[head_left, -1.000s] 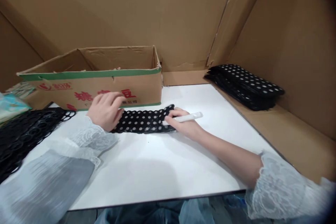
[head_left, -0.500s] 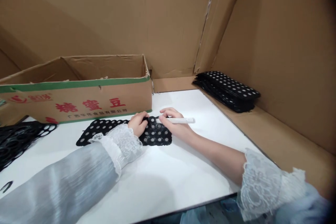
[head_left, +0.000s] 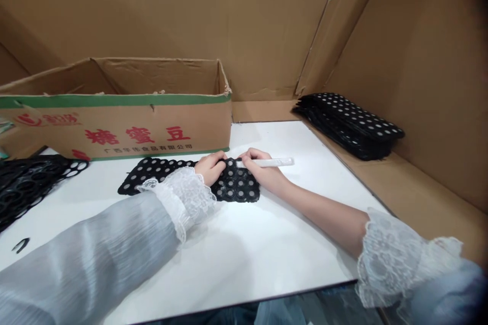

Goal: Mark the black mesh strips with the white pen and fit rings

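Observation:
A flat black sheet with rows of pale round dots [head_left: 238,183] lies on the white table. My left hand [head_left: 210,167] presses on its middle, with the fingers curled at the sheet's far edge. In my right hand [head_left: 263,170] is a slim white pen-shaped tool [head_left: 280,162], pinched between thumb and fingers. Its blunt end points right, and its other end meets the sheet near the far edge, just right of my left hand. What kind of tip it has is too small to make out.
Behind my hands stands an open cardboard box [head_left: 152,137] with red lettering. A stack of black dotted sheets [head_left: 351,124] rests on cardboard at the right. Black mesh with round holes [head_left: 34,185] lies left, near a small black curved scrap [head_left: 21,245]. Cardboard walls [head_left: 263,25] enclose the white table [head_left: 244,254].
The camera view has shifted, so everything appears slightly higher and further right. Both hands keep nearly the same place on the dotted sheet, and the white tool remains in my right hand.

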A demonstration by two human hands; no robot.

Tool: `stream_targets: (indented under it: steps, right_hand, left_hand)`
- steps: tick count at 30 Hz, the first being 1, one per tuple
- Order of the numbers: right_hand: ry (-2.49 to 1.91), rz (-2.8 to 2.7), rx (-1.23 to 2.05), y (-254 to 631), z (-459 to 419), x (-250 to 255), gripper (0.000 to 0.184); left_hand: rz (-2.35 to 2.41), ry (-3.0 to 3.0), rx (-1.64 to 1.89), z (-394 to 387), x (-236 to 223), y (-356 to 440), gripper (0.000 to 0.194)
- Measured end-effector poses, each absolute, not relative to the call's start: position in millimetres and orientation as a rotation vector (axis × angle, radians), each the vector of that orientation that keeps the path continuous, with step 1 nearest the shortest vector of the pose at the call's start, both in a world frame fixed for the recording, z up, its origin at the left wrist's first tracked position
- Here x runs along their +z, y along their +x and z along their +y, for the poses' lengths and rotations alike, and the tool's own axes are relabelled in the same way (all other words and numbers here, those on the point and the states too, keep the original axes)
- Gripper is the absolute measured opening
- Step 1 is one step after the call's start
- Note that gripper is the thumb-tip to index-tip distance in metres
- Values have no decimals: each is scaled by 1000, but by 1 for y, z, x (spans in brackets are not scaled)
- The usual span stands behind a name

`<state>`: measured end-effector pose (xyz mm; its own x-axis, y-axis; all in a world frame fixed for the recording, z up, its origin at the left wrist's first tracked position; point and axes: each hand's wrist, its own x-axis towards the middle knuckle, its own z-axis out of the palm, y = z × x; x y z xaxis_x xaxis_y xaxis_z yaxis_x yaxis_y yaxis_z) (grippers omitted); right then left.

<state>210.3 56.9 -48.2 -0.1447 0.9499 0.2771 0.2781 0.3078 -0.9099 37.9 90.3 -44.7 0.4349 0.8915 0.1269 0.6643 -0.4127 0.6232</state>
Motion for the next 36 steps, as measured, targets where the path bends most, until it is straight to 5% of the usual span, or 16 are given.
stream_targets:
  steps: [9, 26, 36]
  right_hand:
    - [-1234, -1782, 791, 206, 54, -44, 27]
    - [-1273, -2136, 252, 190, 76, -45, 9]
    - [-1184, -1789, 1059, 216, 82, -41, 34]
  left_hand:
    - [1311, 2289, 604, 90, -47, 38, 24]
    - [1444, 2541, 696, 76, -46, 40, 16]
    - [1340, 2149, 700, 96, -50, 32, 23]
